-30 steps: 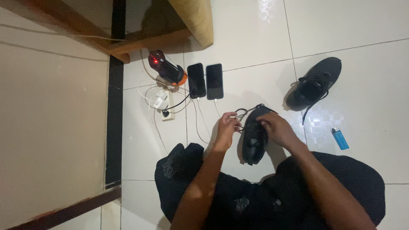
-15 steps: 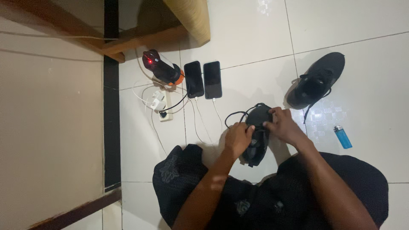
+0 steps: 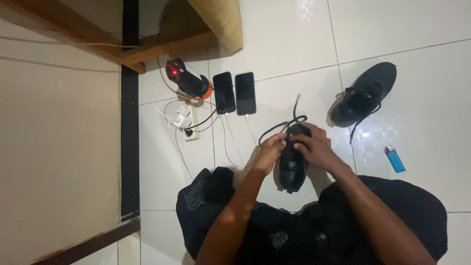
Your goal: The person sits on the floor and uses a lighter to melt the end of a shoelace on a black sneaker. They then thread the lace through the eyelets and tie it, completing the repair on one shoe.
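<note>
Both hands are working one black shoe [image 3: 292,164] on the floor: left hand [image 3: 273,151] pinching its lace [image 3: 280,126], right hand [image 3: 315,147] gripping the top to steady it.

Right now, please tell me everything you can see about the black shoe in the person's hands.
The black shoe is a dark, soft-looking sneaker, lying lengthwise on the white tile floor before the seated person's lap. The left hand grips its left side; the right hand covers its upper part. A black lace loops loose from its far end toward the phones. Its finer details are too dark to tell.
</note>
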